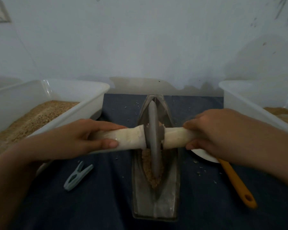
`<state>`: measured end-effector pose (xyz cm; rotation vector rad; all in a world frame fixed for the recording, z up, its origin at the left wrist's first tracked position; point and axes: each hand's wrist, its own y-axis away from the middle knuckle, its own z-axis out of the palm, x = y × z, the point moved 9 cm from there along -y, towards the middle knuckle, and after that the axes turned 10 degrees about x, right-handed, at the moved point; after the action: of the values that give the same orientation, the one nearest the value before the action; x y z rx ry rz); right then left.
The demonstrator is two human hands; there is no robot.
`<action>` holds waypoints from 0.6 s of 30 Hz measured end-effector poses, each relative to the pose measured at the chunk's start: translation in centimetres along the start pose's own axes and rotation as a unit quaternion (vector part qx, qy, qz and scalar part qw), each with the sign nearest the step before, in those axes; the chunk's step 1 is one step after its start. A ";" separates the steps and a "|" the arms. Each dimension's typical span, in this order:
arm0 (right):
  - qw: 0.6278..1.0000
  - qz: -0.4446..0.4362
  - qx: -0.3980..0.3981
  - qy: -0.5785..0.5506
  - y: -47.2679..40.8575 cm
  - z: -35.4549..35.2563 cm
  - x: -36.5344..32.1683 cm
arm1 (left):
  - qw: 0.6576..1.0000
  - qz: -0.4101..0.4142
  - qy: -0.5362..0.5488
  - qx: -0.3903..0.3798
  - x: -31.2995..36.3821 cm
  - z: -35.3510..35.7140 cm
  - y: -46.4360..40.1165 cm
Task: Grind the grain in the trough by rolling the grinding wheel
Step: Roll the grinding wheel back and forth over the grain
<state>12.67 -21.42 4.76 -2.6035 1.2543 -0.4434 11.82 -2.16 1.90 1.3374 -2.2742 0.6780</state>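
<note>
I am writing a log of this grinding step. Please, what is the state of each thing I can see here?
Grinding wheel: upright in the trough, on the grain.
Trough: holds partly ground grain.
Left hand: grips the left wrapped handle.
Right hand: grips the right wrapped handle.
Left tub: open, holds grain.
Right tub: open, holds some grain.
Clothes peg: lying closed on the cloth.

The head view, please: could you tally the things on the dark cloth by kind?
Plastic tubs: 2
Trough: 1
Grinding wheel: 1
Clothes peg: 1
Orange-handled tool: 1
White dish: 1
Total: 7
</note>
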 end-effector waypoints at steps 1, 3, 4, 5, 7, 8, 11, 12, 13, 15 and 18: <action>1.000 -0.007 0.001 -0.002 0.3 -0.4 -0.3 | 1.000 0.002 0.010 -0.022 0.1 0.1 0.2; 1.000 -0.012 0.021 -0.001 0.3 -0.8 -0.5 | 0.999 0.000 0.016 -0.030 0.0 0.2 0.2; 0.999 -0.007 0.034 0.000 0.0 -0.6 -0.4 | 1.000 -0.009 0.014 -0.019 -0.3 0.3 0.1; 0.999 0.005 0.047 0.000 -0.3 -0.3 -0.1 | 1.000 -0.018 0.004 0.003 -0.5 0.2 -0.1; 0.996 0.037 0.080 -0.006 -1.2 0.6 0.8 | 0.996 -0.018 -0.049 0.074 -0.9 -0.1 -0.8; 0.994 0.054 0.096 -0.005 -1.4 1.0 1.2 | 0.991 -0.016 -0.075 0.112 -0.9 -0.3 -1.2; 0.988 0.080 0.132 -0.003 -1.8 1.8 2.0 | 0.973 0.002 -0.133 0.186 -0.7 -0.3 -1.8; 0.988 0.082 0.132 -0.004 -1.7 2.0 2.0 | 0.969 0.011 -0.147 0.197 -0.6 -0.3 -1.9; 0.989 0.081 0.127 -0.003 -1.7 2.1 2.1 | 0.967 0.019 -0.153 0.202 -0.4 -0.3 -1.9; 0.993 0.069 0.101 0.005 -1.6 2.0 1.9 | 0.972 0.025 -0.136 0.191 -0.1 -0.6 -1.7; 0.999 0.035 0.031 0.008 -1.2 1.1 1.2 | 0.989 0.020 -0.068 0.126 0.1 -0.7 -1.0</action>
<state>14.59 -21.57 4.31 -2.5007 1.3102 -0.4835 12.72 -2.21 2.71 1.4969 -2.3910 0.9404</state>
